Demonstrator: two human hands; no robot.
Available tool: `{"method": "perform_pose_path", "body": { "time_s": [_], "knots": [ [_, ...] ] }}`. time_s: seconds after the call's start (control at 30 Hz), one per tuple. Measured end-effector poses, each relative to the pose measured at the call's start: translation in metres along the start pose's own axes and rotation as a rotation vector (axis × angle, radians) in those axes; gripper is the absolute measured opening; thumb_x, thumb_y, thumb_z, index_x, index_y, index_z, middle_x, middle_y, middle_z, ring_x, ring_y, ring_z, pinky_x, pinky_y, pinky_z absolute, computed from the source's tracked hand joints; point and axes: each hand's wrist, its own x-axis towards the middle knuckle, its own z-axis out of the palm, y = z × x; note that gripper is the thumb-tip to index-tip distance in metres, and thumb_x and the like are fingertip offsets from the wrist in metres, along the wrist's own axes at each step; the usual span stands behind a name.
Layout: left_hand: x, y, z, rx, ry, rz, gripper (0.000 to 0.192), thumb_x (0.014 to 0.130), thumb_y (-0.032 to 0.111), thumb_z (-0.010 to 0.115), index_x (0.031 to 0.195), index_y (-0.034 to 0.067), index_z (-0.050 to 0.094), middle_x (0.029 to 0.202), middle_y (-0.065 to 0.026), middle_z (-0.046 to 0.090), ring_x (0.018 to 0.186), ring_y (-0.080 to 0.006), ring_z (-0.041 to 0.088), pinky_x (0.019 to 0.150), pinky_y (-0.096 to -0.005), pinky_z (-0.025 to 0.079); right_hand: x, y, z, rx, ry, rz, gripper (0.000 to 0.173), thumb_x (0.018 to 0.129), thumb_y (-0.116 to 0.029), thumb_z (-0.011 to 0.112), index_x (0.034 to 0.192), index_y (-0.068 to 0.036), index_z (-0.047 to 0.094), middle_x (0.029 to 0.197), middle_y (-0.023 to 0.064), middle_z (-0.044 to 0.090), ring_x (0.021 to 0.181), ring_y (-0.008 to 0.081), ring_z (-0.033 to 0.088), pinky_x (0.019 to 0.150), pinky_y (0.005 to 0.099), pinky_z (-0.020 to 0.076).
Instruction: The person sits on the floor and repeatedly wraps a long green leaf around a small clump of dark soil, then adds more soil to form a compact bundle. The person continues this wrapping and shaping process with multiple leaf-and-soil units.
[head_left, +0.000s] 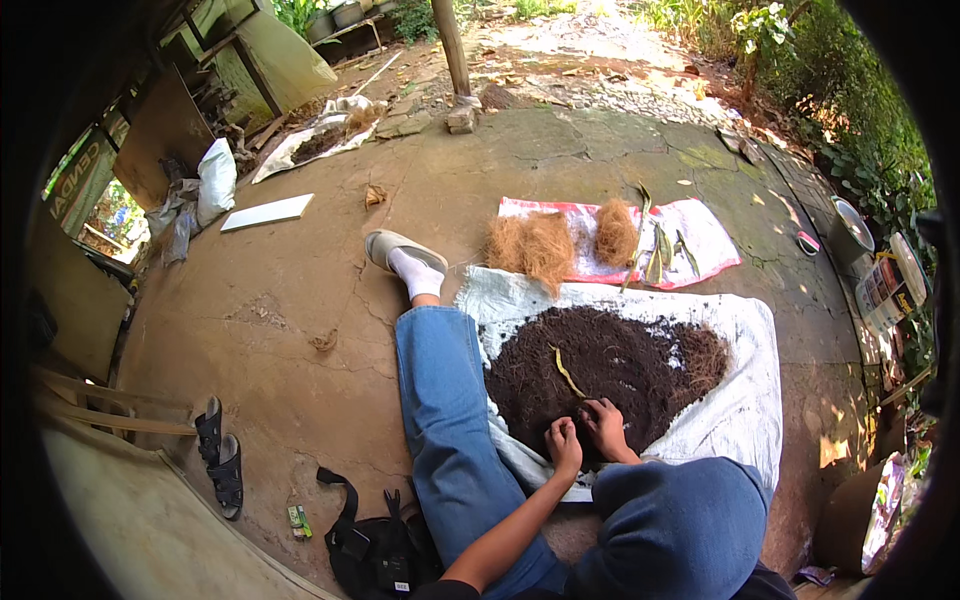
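Observation:
Dark soil (592, 367) is heaped on a white woven sack (742, 405) before me. My left hand (563, 448) is at the near side of the soil, its fingers bent; whether it holds anything is not clear. Just right of it, my right hand (606, 429) has its fingertips at the lower end of a yellow-green leaf strip (568, 373), which lies across the soil; its grip is partly hidden. Beyond, on a second sack with a red edge (705, 240), lie clumps of brown coconut fibre (547, 246) and long green leaves (660, 251).
My legs in jeans (442, 390) flank the sack. Black sandals (225, 469) and a black bag (386, 551) lie at the left. A white board (268, 212) and a filled white sack (217, 180) sit farther off. Buckets (885, 296) line the right edge; a wooden post (452, 52) stands ahead.

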Motion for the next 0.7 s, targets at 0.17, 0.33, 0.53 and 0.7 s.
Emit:
{"method": "perform_pose_path", "body": {
  "time_s": [0.17, 0.33, 0.53, 0.7],
  "knots": [
    [0.026, 0.003, -0.005, -0.575, -0.286, -0.306, 0.046, 0.101, 0.041, 0.04, 0.126, 0.005, 0.051, 0.121, -0.0093, 0.054, 0.115, -0.0192, 0.05, 0.099, -0.0327, 0.039, -0.005, -0.03, 0.012, 0.217, 0.087, -0.068, 0.026, 0.084, -0.012, 0.063, 0.108, -0.002, 0.062, 0.1, 0.0214, 0.058, 0.087, 0.0412, 0.059, 0.075, 0.044, 0.0487],
    [0.034, 0.002, -0.013, -0.776, -0.324, -0.408, 0.056, 0.099, 0.048, 0.041, 0.133, 0.004, 0.047, 0.128, -0.0065, 0.054, 0.119, -0.0159, 0.049, 0.101, -0.0298, 0.038, -0.034, -0.044, 0.033, 0.2, 0.02, -0.014, 0.05, 0.092, -0.028, 0.052, 0.138, -0.01, 0.043, 0.134, 0.0184, 0.047, 0.123, 0.0405, 0.043, 0.101, 0.0476, 0.034],
    [0.051, -0.016, -0.008, -0.382, -0.236, -0.511, 0.076, 0.079, 0.055, 0.071, 0.12, -0.007, 0.056, 0.113, -0.0158, 0.063, 0.1, -0.0216, 0.062, 0.086, -0.0303, 0.049, -0.049, -0.047, 0.051, 0.228, -0.019, 0.038, 0.064, 0.098, -0.053, 0.031, 0.141, -0.006, 0.039, 0.141, 0.0166, 0.044, 0.129, 0.039, 0.039, 0.112, 0.0493, 0.0248],
    [0.044, -0.004, -0.006, -0.487, -0.126, -0.447, 0.067, 0.081, 0.051, 0.071, 0.113, -0.007, 0.06, 0.112, -0.0133, 0.063, 0.101, -0.0209, 0.061, 0.087, -0.0324, 0.048, -0.031, -0.029, 0.029, 0.358, -0.012, -0.023, 0.056, 0.098, -0.048, 0.035, 0.13, -0.005, 0.051, 0.134, 0.0174, 0.05, 0.128, 0.039, 0.041, 0.111, 0.0489, 0.0263]
  ]
}}
